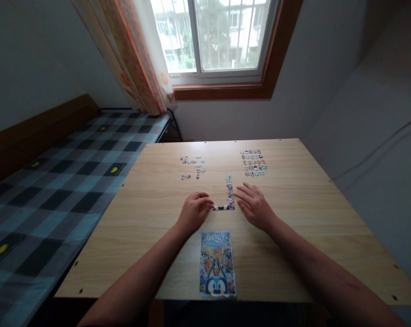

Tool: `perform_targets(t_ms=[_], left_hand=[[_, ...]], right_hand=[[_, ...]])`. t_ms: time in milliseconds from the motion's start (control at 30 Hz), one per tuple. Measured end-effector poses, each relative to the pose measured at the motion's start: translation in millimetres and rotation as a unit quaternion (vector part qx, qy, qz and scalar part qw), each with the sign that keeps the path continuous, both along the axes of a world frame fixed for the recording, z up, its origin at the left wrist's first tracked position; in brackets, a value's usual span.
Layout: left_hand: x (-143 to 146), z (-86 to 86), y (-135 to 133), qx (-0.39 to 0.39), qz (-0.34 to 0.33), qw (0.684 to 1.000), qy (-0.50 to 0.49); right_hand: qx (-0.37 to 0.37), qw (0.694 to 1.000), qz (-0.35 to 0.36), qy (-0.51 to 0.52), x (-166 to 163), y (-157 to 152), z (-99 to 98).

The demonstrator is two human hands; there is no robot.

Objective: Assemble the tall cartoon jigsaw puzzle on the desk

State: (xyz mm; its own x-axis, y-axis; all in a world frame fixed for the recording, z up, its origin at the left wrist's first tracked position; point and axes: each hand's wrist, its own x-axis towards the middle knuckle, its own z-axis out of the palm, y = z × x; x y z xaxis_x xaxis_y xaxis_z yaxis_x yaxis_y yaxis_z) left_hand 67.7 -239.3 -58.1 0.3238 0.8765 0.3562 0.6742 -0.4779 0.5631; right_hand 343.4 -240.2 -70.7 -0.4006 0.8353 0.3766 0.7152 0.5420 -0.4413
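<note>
An L-shaped run of joined jigsaw pieces lies on the wooden table, with a short row along its near side and a longer column on its right. At the left end of the short row is my left hand, fingers bent and drawn together. Whatever its fingertips hold, if anything, is hidden. My right hand rests just right of the column, fingers spread and holding nothing, its tips close to the pieces. Nearer to me lies an upright-facing picture sheet with "BLUEY" at its top.
Loose jigsaw pieces are scattered at the back left of the table. Several rows of pieces lie at the back right. A bed with a checked cover stands left, and a window is behind.
</note>
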Motion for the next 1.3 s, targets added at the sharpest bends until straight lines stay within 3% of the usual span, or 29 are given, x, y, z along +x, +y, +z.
perform_targets(t_ms=[400,733,900,1067,1300], left_hand=[[0,-2.1,3,-0.009,-0.014,0.998,0.068],[0,-0.7,7,-0.025,-0.006,1.0,0.012],[-19,-0.2,18,0.002,0.089,0.992,-0.085],[-41,-4.6,28,-0.019,0.23,0.946,-0.227],[-54,-5.8,32,-0.001,0.288,0.922,-0.26]], right_hand=[[0.014,0.998,0.032,0.053,2,3,-4.2],[0.015,0.996,0.017,0.089,7,4,-2.2],[0.03,0.993,0.015,0.115,8,2,-0.3],[0.016,0.988,0.015,0.154,9,-1,1.6],[-0.033,0.985,0.012,0.171,11,-2,1.8]])
